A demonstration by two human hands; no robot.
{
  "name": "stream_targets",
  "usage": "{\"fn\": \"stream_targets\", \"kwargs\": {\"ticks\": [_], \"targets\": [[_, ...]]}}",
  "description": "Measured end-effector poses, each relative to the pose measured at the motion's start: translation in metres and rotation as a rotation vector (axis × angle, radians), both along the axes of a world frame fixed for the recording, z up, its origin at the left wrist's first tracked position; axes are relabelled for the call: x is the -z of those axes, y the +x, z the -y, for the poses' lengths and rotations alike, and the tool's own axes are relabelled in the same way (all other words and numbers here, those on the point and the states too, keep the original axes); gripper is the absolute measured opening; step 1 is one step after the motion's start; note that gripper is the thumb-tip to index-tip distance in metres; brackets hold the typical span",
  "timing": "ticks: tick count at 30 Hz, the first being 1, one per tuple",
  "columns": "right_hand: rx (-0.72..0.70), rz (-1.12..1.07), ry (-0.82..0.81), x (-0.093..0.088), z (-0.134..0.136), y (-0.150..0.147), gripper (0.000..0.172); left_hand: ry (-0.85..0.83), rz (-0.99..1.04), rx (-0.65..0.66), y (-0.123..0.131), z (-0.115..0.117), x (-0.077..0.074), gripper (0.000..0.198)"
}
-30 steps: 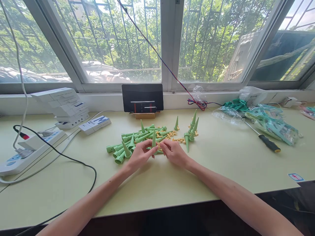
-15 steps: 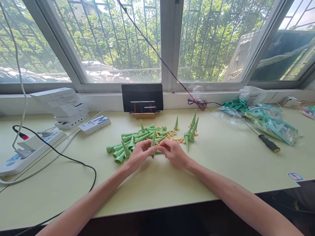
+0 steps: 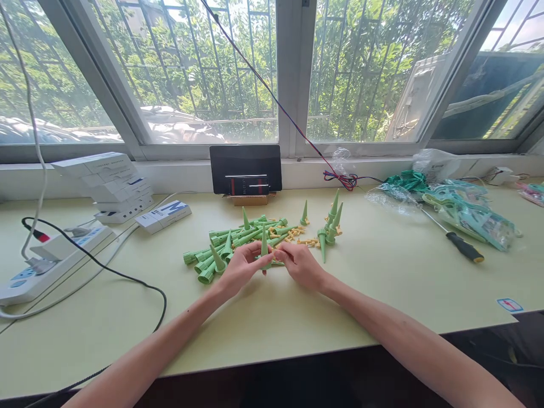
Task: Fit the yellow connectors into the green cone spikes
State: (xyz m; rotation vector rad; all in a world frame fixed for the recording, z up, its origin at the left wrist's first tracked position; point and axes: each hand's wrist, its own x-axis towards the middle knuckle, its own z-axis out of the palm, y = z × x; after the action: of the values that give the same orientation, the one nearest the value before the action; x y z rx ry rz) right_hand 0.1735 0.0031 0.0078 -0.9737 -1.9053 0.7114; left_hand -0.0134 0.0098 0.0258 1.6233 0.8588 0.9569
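Note:
My left hand [image 3: 245, 265] is closed around a green plant watering spike [image 3: 264, 245], its point upward. Close at its right side, my right hand [image 3: 302, 265] pinches a small yellow valve piece [image 3: 274, 256] against the spike, mostly covered by the fingertips. Behind and left of the hands lies a pile of green spikes [image 3: 206, 275], several lying flat and a few standing point up. Loose yellow valve pieces [image 3: 293, 233] are scattered beyond my right hand. To the right stands a cluster of spikes fitted with yellow pieces [image 3: 334, 218], one with its tip pointing toward me.
A tablet [image 3: 245, 161] with a phone in front leans at the window. White boxes [image 3: 113, 184] and a power strip [image 3: 55, 263] with cables lie left. On the right are a screwdriver [image 3: 464, 247] and plastic-bagged green parts [image 3: 476, 212]. The table edge [image 3: 272, 356] runs in front of me.
The spike in my left hand has turned more upright. My right hand has shifted slightly right, and the yellow valve piece shows a little more between the hands.

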Motion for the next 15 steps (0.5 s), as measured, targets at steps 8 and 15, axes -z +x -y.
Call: {"fn": "stream_targets", "kwargs": {"ticks": [8, 15], "targets": [[0.012, 0.031, 0.008, 0.0031, -0.0008, -0.0003, 0.039, 0.071, -0.016, 0.009, 0.0006, 0.0006, 0.0007, 0.024], [-0.001, -0.015, -0.033, -0.0012, 0.0005, -0.0011, 0.043, 0.159, -0.027, -0.026, 0.0019, 0.002, 0.0048, 0.022]]}}
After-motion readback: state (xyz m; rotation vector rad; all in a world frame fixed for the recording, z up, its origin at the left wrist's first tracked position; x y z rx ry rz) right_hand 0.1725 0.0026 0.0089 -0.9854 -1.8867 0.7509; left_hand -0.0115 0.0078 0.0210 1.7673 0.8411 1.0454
